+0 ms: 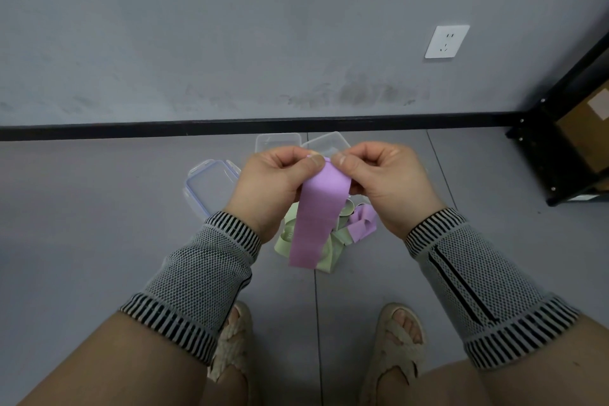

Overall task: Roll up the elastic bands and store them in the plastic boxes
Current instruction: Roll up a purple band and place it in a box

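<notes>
Both hands (329,181) pinching purple elastic band (318,217) top, no legible writing

boxes (278,143) behind bands pile (329,241) | lid (211,184) left | rack (566,142) right

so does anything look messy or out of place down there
Mostly the bands on the floor: green and purple ones lie in a tangled heap, unrolled. The clear boxes and a lid are scattered by the wall. Both hands pinch a purple band.

Both hands, left hand (276,181) and right hand (385,181), pinch the purple band's (316,217) top end above the floor (99,224).
</notes>
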### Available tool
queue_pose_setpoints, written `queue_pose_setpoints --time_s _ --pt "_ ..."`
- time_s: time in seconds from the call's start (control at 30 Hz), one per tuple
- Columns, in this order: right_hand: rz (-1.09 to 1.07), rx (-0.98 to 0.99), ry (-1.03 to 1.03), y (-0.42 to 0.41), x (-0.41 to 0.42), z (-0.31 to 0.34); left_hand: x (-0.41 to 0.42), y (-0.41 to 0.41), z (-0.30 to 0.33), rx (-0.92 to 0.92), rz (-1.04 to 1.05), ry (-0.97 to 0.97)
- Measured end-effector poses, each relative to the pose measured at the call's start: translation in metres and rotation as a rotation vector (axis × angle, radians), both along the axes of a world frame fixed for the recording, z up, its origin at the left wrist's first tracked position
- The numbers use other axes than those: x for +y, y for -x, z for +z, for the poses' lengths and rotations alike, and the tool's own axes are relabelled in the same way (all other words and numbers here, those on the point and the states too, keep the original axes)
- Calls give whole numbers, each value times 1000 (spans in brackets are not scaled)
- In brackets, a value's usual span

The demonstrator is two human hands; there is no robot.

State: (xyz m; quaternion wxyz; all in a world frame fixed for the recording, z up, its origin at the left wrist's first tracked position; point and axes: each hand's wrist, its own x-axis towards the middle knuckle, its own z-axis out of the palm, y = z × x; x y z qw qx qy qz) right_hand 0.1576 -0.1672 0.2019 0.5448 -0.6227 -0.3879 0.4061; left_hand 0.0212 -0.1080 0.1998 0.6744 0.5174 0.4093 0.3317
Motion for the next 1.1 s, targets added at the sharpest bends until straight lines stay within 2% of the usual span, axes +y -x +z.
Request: queue_pose_setpoints --time_s 0.33,0.57,1.1 --pt "35 286 16 1 4 -1 -1 -2 4 -10 22 92" --pt "62 402 73 -1 7 1 -2 -3 6 1 21 110" --pt "-33 202 67 -1 6 2 -3 -3 5 15 -3 82"
